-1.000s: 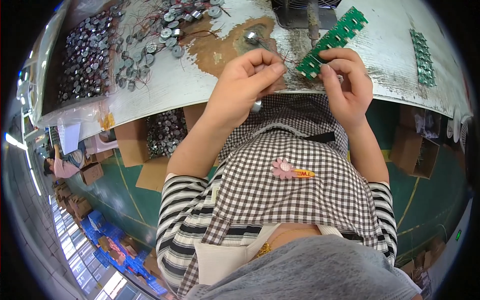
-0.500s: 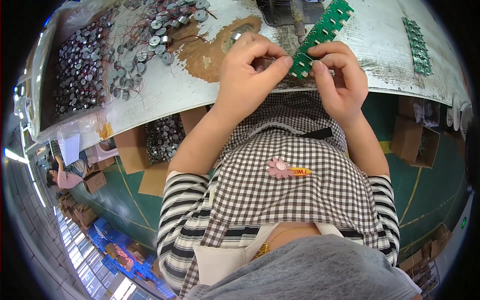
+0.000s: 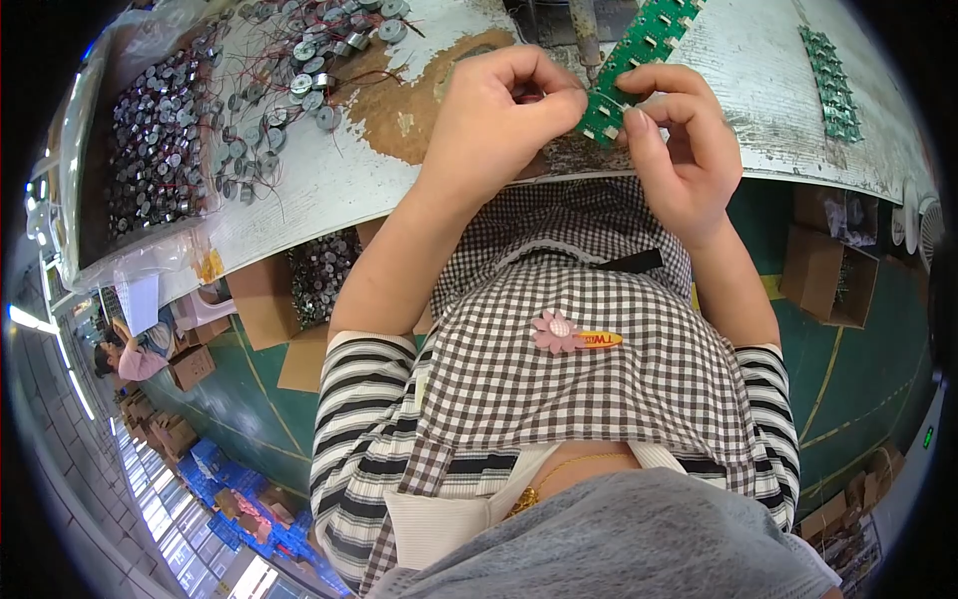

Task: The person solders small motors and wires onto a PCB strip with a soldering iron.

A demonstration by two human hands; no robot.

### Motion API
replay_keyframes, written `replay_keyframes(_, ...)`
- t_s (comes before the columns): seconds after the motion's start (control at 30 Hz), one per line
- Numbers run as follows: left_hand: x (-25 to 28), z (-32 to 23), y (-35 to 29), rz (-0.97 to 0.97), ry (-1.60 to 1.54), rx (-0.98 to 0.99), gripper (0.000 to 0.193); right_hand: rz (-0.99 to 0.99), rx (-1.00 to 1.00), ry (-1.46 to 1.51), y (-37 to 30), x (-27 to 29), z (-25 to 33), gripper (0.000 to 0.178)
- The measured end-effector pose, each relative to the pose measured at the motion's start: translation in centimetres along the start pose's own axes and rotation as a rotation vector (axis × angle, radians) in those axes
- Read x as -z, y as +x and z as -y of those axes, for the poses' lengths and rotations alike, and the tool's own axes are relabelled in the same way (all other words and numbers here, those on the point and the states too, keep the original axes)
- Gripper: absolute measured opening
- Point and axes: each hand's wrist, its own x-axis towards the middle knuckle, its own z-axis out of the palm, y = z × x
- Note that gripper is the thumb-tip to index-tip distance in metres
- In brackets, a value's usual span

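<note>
Worn white paint, rubbed to brown in patches, covers the workbench (image 3: pixel 329 180), where small round metal motors (image 3: pixel 302 85) with thin red wires lie scattered at the left. One green circuit board (image 3: pixel 649 45) slants away between the hands, its near end beside their fingertips. The left hand (image 3: pixel 504 115) is pinched closed at its left edge; what it grips cannot be told. The right hand (image 3: pixel 689 140) curls narrowly at its right edge, its grip unclear.
</note>
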Motion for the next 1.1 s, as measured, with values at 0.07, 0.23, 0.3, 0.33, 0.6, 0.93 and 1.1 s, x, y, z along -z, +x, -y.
replay_keyframes(0.07,-0.1,-0.2,0.3,-0.028,0.003,-0.012,0.009,-0.009,-0.003,-0.053,0.3,-0.1,0.0,0.009)
replay_keyframes(0.23,-0.3,-0.5,-0.1,-0.026,0.021,-0.011,0.008,0.01,0.079,-0.07,0.3,0.2,-0.2,0.009)
replay_keyframes(0.3,-0.5,-0.4,-0.3,-0.017,0.024,0.003,0.008,0.011,0.065,-0.062,-0.1,0.3,-0.3,0.009)
replay_keyframes(0.33,-0.6,-0.3,-0.4,-0.02,0.037,-0.005,0.007,0.012,0.053,-0.06,-0.4,0.3,-0.4,0.009)
replay_keyframes(0.6,-0.3,0.0,-0.3,-0.022,0.101,-0.059,0.006,-0.003,0.017,-0.036,-0.2,0.1,-0.2,0.009)
replay_keyframes(0.93,-0.3,0.2,-1.2,-0.041,0.081,-0.026,0.01,-0.002,-0.046,0.03,-0.5,0.0,0.3,0.007)
replay_keyframes(1.1,-0.6,0.5,-1.1,-0.062,0.131,-0.079,0.011,-0.001,-0.055,0.025,-0.5,-0.2,0.3,0.007)
